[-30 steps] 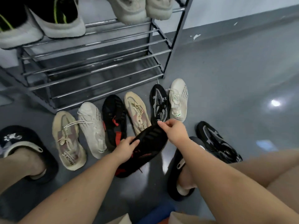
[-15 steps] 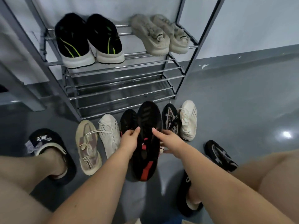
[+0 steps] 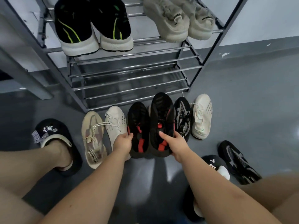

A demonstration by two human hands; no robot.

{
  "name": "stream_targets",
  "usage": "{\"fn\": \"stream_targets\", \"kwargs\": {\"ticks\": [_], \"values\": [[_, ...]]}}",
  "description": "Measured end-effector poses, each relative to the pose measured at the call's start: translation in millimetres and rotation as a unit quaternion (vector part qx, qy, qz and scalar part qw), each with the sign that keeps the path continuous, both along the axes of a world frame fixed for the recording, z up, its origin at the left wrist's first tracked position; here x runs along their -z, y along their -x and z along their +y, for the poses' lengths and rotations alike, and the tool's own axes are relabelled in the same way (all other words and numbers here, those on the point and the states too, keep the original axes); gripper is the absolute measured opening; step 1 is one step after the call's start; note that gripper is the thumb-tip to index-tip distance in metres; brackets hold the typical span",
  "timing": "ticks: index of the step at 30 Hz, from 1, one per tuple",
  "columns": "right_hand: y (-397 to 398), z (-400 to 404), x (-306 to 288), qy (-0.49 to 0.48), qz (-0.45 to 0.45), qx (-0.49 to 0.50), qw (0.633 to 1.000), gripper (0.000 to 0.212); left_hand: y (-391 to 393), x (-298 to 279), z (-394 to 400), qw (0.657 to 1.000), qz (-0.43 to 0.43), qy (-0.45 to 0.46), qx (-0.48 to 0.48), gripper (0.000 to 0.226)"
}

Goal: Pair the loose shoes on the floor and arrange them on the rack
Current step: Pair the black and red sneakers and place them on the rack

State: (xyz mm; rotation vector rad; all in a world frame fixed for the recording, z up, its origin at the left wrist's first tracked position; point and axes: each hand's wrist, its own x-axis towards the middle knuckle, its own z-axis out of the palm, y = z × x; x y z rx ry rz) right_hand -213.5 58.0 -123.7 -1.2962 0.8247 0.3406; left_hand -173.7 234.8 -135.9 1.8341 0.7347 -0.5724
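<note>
The black and red shoes sit side by side on the grey floor (image 3: 242, 110), in front of the person, toes toward the rack. The left hand (image 3: 123, 143) grips the heel side of the left black and red shoe (image 3: 137, 126), fingers curled on its outer edge. The right hand (image 3: 176, 143) holds the right black and red shoe (image 3: 161, 117) at the heel, with the fingers wrapped around it and one finger on top; this shoe seems a little raised and reaches further forward than its partner.

Nearest, the person's feet wear black slippers (image 3: 53, 136), and a black mesh shoe (image 3: 236, 160) lies alone beside the right foot. Left of the held pair lie a beige shoe (image 3: 93, 139) and a white shoe (image 3: 116, 122), touching each other. Right of the pair are another black mesh shoe (image 3: 182, 117) and a second white shoe (image 3: 202, 115).

Behind them stands the metal rack (image 3: 129, 81). Its higher shelf carries a black pair with green stripes (image 3: 92, 25) and a grey pair (image 3: 179, 18).
</note>
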Motion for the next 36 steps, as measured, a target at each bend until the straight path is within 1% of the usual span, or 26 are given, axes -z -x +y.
{"fn": "stream_targets", "kwargs": {"ticks": [1, 3, 4, 7, 9, 11, 13, 15, 17, 19, 22, 23, 24, 26, 27, 30, 33, 34, 36], "values": [[-3, -1, 4, 0.005, -0.003, 0.009, 1.0, 0.043, 2, 7, 3, 0.999, 0.015, -0.024, 0.014, 0.044], [-10, -3, 13, 0.015, -0.003, 0.011, 1.0, 0.049, 4, 18, 5, 0.997, 0.05, -0.027, 0.05, 0.051], [-13, -4, 17, 0.024, -0.002, 0.006, 1.0, 0.049, 4, 22, 5, 0.996, 0.062, -0.03, 0.062, 0.053], [-16, 0, 27, 0.03, -0.002, -0.002, 1.0, 0.05, 0, 36, 5, 0.987, 0.065, -0.076, 0.128, 0.055], [-13, 2, 37, 0.035, 0.01, 0.001, 0.999, 0.062, -2, 42, 5, 0.976, 0.074, -0.119, 0.169, 0.058], [-8, 0, 48, 0.02, 0.039, 0.03, 0.999, 0.064, -3, 50, 6, 0.966, 0.081, -0.156, 0.19, 0.061], [-7, -5, 56, -0.014, 0.074, 0.08, 0.994, 0.066, -4, 54, 7, 0.96, 0.074, -0.183, 0.199, 0.057], [-7, -9, 63, -0.028, 0.09, 0.099, 0.991, 0.068, -4, 58, 6, 0.964, 0.063, -0.184, 0.178, 0.051], [-7, -11, 66, -0.03, 0.089, 0.102, 0.99, 0.061, -3, 60, 6, 0.976, 0.056, -0.162, 0.136, 0.045], [-7, -12, 66, -0.041, 0.078, 0.117, 0.989, 0.057, -1, 58, 4, 0.982, 0.045, -0.149, 0.11, 0.044], [-7, -14, 60, -0.055, 0.066, 0.135, 0.987, 0.063, -1, 45, 1, 0.99, 0.04, -0.11, 0.075, 0.046], [-7, -14, 56, -0.057, 0.064, 0.14, 0.986, 0.062, -2, 39, -1, 0.996, 0.039, -0.074, 0.041, 0.043], [-7, -14, 51, -0.059, 0.062, 0.145, 0.986, 0.059, -2, 32, -2, 0.999, 0.041, -0.015, -0.002, 0.04], [-6, -12, 38, -0.064, 0.057, 0.15, 0.985, 0.051, -1, 19, -2, 0.99, 0.056, 0.106, -0.076, 0.035], [-4, -11, 31, -0.066, 0.051, 0.149, 0.985, 0.047, 2, 15, 0, 0.983, 0.061, 0.143, -0.097, 0.033], [5, -6, 14, -0.063, 0.033, 0.146, 0.987, 0.046, 15, 4, 7, 0.974, 0.058, 0.181, -0.126, 0.029], [15, -4, -3, -0.067, 0.01, 0.145, 0.987, 0.061, 27, -14, 10, 0.973, 0.034, 0.194, -0.12, 0.029], [18, -4, -9, -0.071, 0.002, 0.149, 0.986, 0.06, 30, -23, 9, 0.975, 0.024, 0.196, -0.106, 0.027], [23, -7, -26, -0.073, -0.009, 0.154, 0.985, 0.048, 33, -38, 6, 0.974, 0.006, 0.208, -0.084, 0.024]]}}
